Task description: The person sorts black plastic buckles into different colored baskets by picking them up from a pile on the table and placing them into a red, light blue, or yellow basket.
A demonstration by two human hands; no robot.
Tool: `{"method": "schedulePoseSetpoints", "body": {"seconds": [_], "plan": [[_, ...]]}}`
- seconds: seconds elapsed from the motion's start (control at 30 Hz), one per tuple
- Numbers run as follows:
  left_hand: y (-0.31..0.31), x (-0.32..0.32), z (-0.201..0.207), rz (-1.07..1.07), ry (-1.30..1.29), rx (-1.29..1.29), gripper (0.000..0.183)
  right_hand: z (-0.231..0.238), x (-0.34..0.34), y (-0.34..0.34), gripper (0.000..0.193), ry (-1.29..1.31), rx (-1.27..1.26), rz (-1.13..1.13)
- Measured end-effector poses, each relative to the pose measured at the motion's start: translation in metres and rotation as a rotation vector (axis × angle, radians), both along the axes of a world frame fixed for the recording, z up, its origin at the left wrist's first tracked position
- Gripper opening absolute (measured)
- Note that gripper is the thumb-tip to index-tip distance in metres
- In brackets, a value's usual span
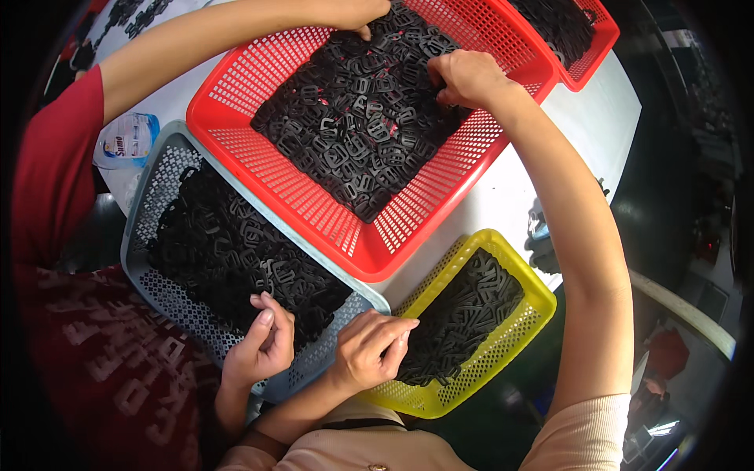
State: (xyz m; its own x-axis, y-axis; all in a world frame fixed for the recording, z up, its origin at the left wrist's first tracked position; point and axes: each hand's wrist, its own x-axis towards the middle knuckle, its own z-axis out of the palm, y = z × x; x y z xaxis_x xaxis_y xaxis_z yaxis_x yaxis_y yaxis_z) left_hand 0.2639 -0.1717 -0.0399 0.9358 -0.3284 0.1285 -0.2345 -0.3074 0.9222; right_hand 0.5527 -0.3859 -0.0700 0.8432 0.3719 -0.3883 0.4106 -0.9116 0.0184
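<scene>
My right hand (473, 78) reaches into a large red basket (314, 210). Its fingers are curled in at the right side of a heap of black plastic strap buckles (353, 129); what they hold is hidden. Close to my body, my left hand (372, 351) hovers between a grey-blue basket (174, 141) and a yellow basket (536, 310). Its thumb and fingers are pressed together, and anything in them is too small to make out. More black buckles (251, 247) fill the grey-blue basket. Narrow black plastic pieces (467, 314) lie in the yellow one.
A co-worker in a red shirt (59, 180) sits at the left, one hand (353, 12) at the red basket, the other (263, 345) over the grey-blue one. Another red basket (605, 39) stands at the far right of the white table (503, 196). A clear plastic container (126, 141) lies left.
</scene>
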Motion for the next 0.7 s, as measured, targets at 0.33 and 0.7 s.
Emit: {"method": "schedulePoseSetpoints", "body": {"seconds": [0.33,0.7], "plan": [[0.003,0.001,0.002,-0.018,-0.026,0.042,0.021,0.083,-0.106,0.108,0.020,-0.113,0.725,0.024],[-0.001,0.000,0.000,0.005,-0.064,0.037,0.017,0.055,-0.046,0.057,0.018,-0.030,0.304,-0.171]]}}
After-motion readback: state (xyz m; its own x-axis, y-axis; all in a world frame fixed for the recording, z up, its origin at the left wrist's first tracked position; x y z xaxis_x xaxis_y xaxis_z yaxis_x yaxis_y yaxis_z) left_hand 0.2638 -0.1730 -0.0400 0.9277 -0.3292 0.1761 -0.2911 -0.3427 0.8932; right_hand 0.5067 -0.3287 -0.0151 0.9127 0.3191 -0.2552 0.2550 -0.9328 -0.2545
